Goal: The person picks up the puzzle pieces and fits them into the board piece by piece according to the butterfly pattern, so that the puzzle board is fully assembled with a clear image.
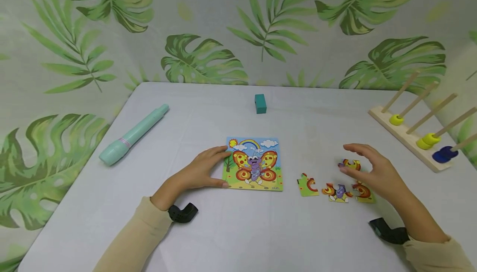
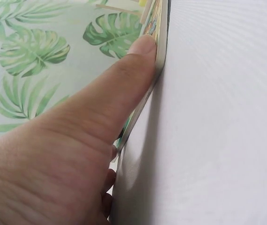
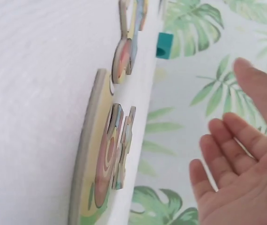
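Observation:
A square butterfly puzzle (image 1: 253,174) lies flat on the white table, with a sun and a rainbow along its upper part. My left hand (image 1: 201,168) rests at its left side, fingertips at the left edge and thumb at the lower left corner. In the left wrist view that thumb (image 2: 124,79) touches the board's rim. To the right lie loose jigsaw pieces: a green one (image 1: 306,188), one with the butterfly's purple body (image 1: 340,191) and others beside them. Above these hovers my right hand (image 1: 372,172), fingers apart and holding nothing; it partly hides a wing piece (image 1: 352,164).
A pale green wand-like tube (image 1: 138,133) lies at the left. A small teal block (image 1: 260,104) sits toward the back. At the right stands a wooden peg rack (image 1: 413,141) with yellow and blue rings. Leaf-patterned cloth (image 1: 208,61) hangs behind the table.

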The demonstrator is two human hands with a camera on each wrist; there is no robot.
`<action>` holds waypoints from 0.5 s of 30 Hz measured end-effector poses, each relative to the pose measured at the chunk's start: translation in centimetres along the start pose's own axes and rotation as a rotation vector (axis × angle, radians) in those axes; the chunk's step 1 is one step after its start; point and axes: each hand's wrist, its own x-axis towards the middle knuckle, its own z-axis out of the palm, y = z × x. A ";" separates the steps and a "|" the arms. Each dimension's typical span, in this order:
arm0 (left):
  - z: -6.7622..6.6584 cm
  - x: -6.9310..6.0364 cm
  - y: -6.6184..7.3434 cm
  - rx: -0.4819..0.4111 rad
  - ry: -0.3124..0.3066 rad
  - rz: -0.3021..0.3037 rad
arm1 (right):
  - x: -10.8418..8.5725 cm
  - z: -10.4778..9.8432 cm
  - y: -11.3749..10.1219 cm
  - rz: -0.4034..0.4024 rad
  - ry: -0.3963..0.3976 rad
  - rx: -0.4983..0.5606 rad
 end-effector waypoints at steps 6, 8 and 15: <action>-0.1 0.0 0.1 0.000 0.010 0.010 | -0.1 0.0 1.8 0.062 -0.039 -0.015; -0.1 0.0 0.1 0.000 0.008 0.006 | -0.1 0.0 2.3 0.073 -0.055 -0.022; -0.1 -0.1 0.1 -0.001 0.011 0.011 | -0.1 0.2 3.9 0.095 -0.113 -0.051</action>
